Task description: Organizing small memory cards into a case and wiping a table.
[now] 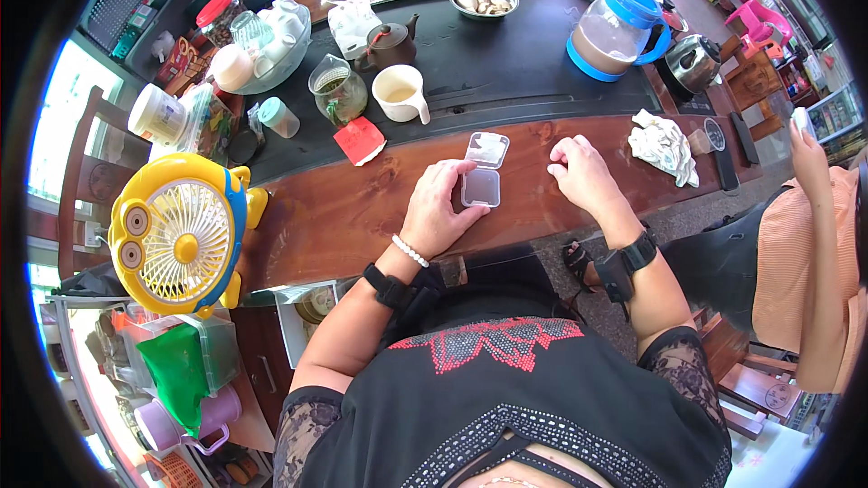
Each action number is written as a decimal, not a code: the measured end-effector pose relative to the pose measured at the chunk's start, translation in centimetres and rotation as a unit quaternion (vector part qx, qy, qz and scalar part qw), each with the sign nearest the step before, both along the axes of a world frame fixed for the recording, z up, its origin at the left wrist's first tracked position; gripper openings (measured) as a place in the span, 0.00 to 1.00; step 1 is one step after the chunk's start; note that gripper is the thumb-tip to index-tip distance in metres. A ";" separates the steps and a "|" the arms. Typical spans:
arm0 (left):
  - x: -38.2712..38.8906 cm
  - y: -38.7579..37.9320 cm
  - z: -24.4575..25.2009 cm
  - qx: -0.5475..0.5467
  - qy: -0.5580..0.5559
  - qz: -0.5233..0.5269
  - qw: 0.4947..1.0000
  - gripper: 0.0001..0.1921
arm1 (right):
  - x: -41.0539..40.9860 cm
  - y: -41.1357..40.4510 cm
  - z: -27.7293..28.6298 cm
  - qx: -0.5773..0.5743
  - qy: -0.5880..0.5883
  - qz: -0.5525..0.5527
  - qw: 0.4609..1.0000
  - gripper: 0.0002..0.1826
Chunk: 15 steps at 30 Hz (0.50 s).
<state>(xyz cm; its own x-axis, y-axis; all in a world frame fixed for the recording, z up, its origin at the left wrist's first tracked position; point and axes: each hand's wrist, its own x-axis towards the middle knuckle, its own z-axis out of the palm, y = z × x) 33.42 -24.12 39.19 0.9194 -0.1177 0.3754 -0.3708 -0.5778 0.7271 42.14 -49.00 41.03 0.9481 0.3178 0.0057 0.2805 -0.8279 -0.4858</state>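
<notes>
A small clear plastic case [481, 190] lies with its lid [487, 150] swung back on the wooden front of the table. My left hand [437, 207] grips the case's base from the left, fingers at the far end and thumb at the near corner. No contents can be made out in the base. To the right of the case, apart from it, my right hand [588, 176] is over the wood with curled fingers. Its thumb and forefinger are close together, and whether something tiny is between them cannot be seen.
A yellow toy-shaped fan [186, 249] stands at the left. Beyond the case are a red paper [360, 140], a white cup [399, 93], a glass pitcher [338, 91] and a brown teapot [392, 46]. A crumpled white cloth [663, 148] and a blue-lidded jug [614, 34] are rightward. Another person [800, 251] is at right.
</notes>
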 end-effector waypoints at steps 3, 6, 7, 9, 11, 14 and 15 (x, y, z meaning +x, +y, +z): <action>0.0 0.0 0.0 0.001 -0.005 -0.001 1.000 0.29 | -0.2 0.0 0.1 -0.018 0.004 -0.001 1.000 0.06; 0.0 0.1 0.1 0.002 -0.004 -0.001 1.000 0.29 | -0.6 0.1 0.3 -0.023 -0.001 0.002 1.000 0.06; 0.0 0.1 0.1 0.002 -0.003 -0.001 1.000 0.30 | -0.7 0.2 0.3 -0.020 -0.006 0.001 1.000 0.06; 0.0 0.0 0.0 -0.003 0.001 0.002 1.000 0.30 | -1.1 0.6 0.1 0.010 -0.029 0.015 0.999 0.06; 0.0 0.0 -0.1 -0.008 0.006 0.006 1.000 0.31 | -1.7 1.3 0.3 0.040 -0.051 0.032 0.997 0.06; -0.1 0.0 -0.2 -0.010 0.006 0.010 1.000 0.32 | -3.2 3.8 2.2 0.200 0.060 0.053 0.977 0.06; 0.0 0.0 -0.2 -0.011 0.002 0.009 1.000 0.32 | -3.4 4.6 2.0 0.227 0.061 0.064 0.970 0.06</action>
<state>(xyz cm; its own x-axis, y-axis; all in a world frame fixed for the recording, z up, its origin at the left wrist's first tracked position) 33.42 -24.12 38.96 0.9231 -0.0933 0.3730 -0.3570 -0.5686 0.7411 38.70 -44.35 42.99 0.9034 0.4241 0.0629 0.2841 -0.4823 -0.8286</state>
